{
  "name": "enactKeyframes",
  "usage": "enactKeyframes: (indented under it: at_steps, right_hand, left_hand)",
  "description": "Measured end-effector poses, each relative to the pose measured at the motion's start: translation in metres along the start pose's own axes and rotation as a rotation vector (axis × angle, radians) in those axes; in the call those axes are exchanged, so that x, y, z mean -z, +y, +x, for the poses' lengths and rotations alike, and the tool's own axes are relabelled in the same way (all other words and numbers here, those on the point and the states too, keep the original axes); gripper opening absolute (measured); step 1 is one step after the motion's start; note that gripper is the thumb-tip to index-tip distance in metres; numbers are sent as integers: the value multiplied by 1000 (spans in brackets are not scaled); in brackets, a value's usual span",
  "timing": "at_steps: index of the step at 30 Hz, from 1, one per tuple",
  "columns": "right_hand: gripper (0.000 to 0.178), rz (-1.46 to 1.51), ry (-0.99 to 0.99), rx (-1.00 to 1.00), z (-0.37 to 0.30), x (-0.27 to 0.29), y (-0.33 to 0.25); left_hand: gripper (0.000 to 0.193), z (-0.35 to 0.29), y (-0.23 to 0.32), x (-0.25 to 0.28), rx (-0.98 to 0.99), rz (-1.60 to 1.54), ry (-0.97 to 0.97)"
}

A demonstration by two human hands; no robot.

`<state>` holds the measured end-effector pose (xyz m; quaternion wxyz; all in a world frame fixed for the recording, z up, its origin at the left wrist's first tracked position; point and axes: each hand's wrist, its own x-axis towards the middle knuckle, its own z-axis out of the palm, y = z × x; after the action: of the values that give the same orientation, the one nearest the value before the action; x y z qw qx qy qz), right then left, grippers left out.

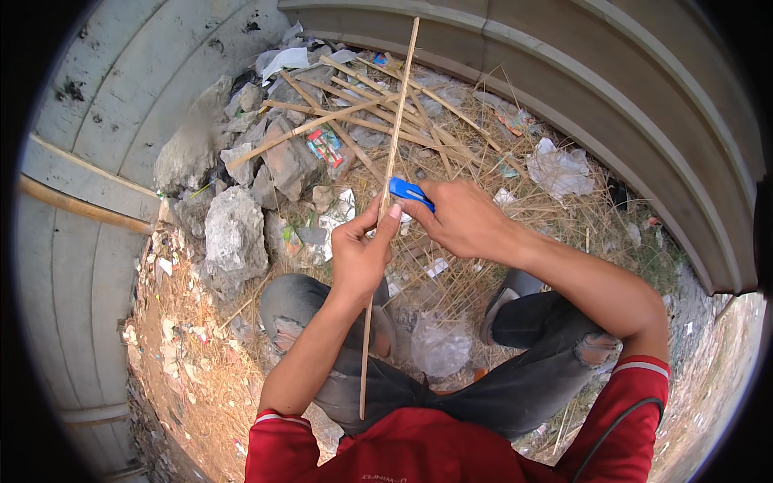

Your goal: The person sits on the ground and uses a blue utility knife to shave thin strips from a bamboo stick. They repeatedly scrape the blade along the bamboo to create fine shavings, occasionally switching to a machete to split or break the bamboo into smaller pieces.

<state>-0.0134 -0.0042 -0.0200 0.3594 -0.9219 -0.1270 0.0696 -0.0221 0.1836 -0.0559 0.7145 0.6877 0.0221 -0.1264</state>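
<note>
While I look down through the head camera from my remote seat, I have a long, thin wooden stick (397, 133) running between the two hands, tilted slightly, its top leaning to the right. My left hand (361, 253) pinches it near the middle, thumb on one side and fingers on the other. From that grip the upper length rises past the knuckles toward the far wall (564, 60), while the lower length passes beside the left wrist and ends over the lap, above the dark jeans (483, 394).

My right hand (471, 219) is closed around a blue cutter (412, 196), just to the right of the stick and slightly above the left thumb. The cutter's front end meets the stick's right edge in my view; I cannot tell whether a blade is biting into the wood. Both hands are narrow and nearly together, each occupied with what it holds.

Beyond them, more sticks (354, 122) lie crisscrossed in a loose heap over dry grass (483, 173), with grey rocks (235, 233) to its left. A crumpled clear plastic bag (441, 344) sits on the ground between the legs, nearer to me than the hands.
</note>
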Motion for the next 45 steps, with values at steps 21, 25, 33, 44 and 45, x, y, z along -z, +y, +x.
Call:
enactKeyframes:
  at_steps: [21, 25, 33, 44, 45]
  right_hand:
    - [60, -281, 150, -211, 19, 51, 58]
    - [65, -246, 444, -463, 18, 91, 137]
    - [62, -168, 669, -467, -25, 122, 185]
    - [55, -121, -122, -2, -33, 27, -19]
    - [57, -166, -166, -26, -34, 23, -22]
  left_hand:
    - [40, -29, -26, 20, 1, 224, -167]
    - [42, -43, -28, 17, 29, 204, -332]
    - [34, -42, -12, 26, 150, 37, -429]
    - [26, -22, -7, 12, 38, 57, -375]
    - [25, -22, -8, 12, 32, 41, -371]
